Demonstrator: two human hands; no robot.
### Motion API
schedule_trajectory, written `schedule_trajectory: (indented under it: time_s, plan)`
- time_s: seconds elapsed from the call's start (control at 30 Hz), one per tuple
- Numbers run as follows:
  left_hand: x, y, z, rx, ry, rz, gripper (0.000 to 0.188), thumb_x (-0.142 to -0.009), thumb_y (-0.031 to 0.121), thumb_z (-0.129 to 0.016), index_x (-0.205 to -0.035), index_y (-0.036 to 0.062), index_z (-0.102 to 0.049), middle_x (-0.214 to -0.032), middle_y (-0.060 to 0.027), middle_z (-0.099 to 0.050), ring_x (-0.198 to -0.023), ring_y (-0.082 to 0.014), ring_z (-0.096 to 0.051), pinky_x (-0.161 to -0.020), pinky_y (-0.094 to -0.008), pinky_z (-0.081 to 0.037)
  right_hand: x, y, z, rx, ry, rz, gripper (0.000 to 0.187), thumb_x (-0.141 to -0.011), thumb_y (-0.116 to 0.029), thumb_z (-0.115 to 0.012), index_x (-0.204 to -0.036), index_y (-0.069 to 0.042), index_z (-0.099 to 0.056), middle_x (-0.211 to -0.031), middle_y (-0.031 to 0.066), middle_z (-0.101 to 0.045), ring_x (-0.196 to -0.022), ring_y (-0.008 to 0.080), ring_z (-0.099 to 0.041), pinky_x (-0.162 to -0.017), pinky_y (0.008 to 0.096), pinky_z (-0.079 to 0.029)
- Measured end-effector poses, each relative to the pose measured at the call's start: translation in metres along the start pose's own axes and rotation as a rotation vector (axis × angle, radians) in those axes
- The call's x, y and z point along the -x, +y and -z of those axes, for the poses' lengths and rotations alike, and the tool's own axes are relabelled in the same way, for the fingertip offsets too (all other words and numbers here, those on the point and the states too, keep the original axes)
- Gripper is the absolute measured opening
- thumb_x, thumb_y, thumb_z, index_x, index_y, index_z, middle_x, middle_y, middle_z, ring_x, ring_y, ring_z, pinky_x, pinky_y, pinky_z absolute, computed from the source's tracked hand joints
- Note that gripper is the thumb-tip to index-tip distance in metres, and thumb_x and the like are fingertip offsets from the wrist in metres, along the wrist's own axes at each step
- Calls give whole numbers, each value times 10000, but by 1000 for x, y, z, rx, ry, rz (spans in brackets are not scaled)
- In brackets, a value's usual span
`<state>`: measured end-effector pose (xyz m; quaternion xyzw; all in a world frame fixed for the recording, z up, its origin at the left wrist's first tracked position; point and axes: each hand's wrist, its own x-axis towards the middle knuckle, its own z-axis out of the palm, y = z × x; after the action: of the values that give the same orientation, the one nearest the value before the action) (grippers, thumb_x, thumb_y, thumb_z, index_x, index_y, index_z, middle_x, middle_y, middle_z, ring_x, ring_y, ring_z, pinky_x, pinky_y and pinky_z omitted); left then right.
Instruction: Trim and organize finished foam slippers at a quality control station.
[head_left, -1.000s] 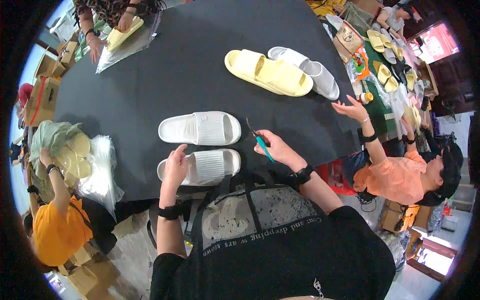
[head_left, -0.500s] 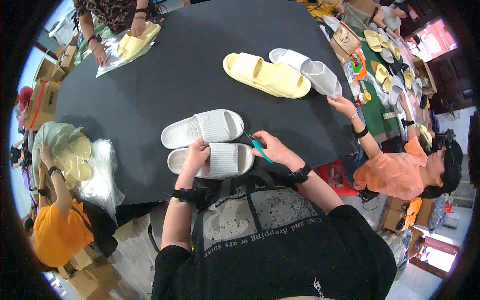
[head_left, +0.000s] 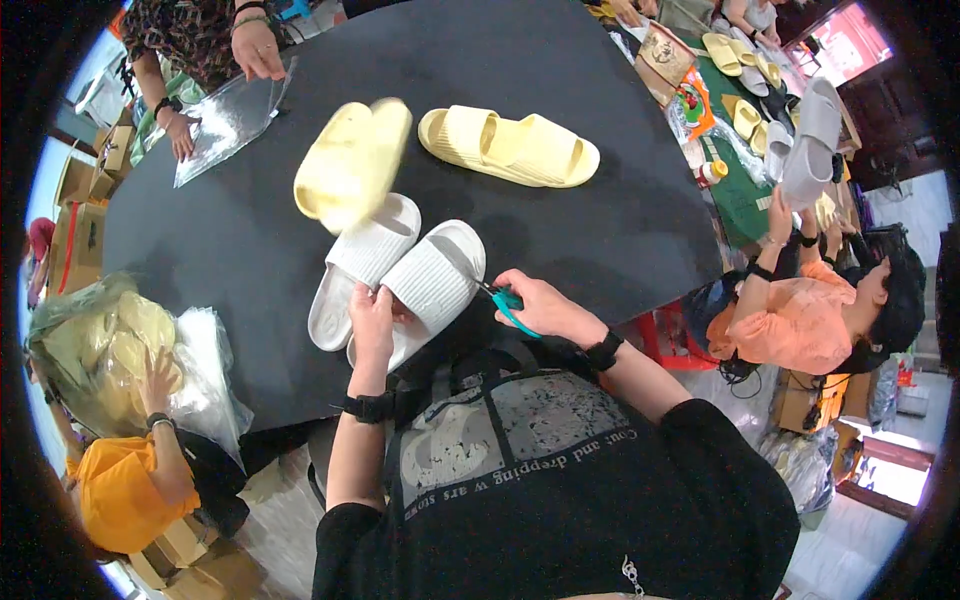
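Observation:
A pair of white slide slippers lies tilted in front of me: the left slipper (head_left: 340,300) and the right slipper (head_left: 437,283), with ribbed straps. My left hand (head_left: 372,325) is closed on the inner edge of the right slipper's strap. My right hand (head_left: 545,305) holds small scissors (head_left: 508,304) with teal handles, their blades reaching the right side of that strap. Whether the blades touch it, I cannot tell. Just beyond the white pair, a blurred pair of yellow slippers (head_left: 350,165) overlaps the left one's toe. Another yellow pair (head_left: 535,150) lies farther right.
On the dark table (head_left: 620,240), clear bags (head_left: 205,365) and bagged yellow slippers (head_left: 125,340) lie at the left near a co-worker. Across, another person's hands are at a clear bag (head_left: 230,125). A person at right holds up grey slippers (head_left: 810,140). Beyond stands a paper bag (head_left: 665,55).
The white slippers have turned to a slant. The far person's yellow pair has moved across to the white ones. The grey pair has left the table, lifted by the person at right.

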<state>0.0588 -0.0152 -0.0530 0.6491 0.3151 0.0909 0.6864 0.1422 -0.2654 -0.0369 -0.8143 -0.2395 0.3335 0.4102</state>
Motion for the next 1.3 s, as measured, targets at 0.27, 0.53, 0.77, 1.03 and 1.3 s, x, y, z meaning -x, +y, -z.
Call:
schedule_trajectory:
  time_s: [0.27, 0.53, 0.77, 1.03, 1.3]
  plan:
    - [5, -25, 12, -129, -22, 17, 133, -871, 30, -494, -955, -58, -548, -780, -86, -614, -655, -124, -592, -556, -260, -475, -4, 2, -3, 41, 97, 92, 439, -767, -214, -705, -1102, -14, -504, -892, 196, -643, -833, 307, -643, -725, 374, -494]
    - [12, -29, 18, -167, -92, 2, 276, -875, 16, -497, -1142, -46, -529, -979, -99, -638, -809, -141, -614, -687, -261, -492, -4, -5, 2, -51, 52, 7, 385, -772, -212, -700, -1054, -9, -533, -868, 194, -648, -800, 293, -648, -708, 360, -493]
    - [22, -16, 17, -295, -227, -53, 195, -871, 4, -463, -1058, -34, -503, -730, -80, -620, -538, -132, -601, -443, -261, -485, -16, -11, 1, -40, 126, 33, 388, -794, -250, -678, -1063, -18, -521, -899, 202, -643, -853, 334, -636, -735, 384, -490]
    - [36, 8, 10, -351, -265, -86, 172, -862, 35, -505, -1026, -11, -529, -740, -70, -629, -565, -117, -585, -497, -263, -477, -25, -22, 2, 131, 72, 68, 373, -827, -206, -607, -1120, -35, -452, -931, 226, -623, -906, 380, -610, -759, 433, -480]
    - [42, 9, 5, -466, -265, -149, 209, -852, 72, -555, -1041, -16, -544, -751, -87, -647, -646, -125, -588, -584, -284, -478, -30, -24, -4, 121, 172, 110, 381, -802, -162, -647, -1103, -36, -450, -823, 179, -612, -770, 323, -620, -689, 389, -477]
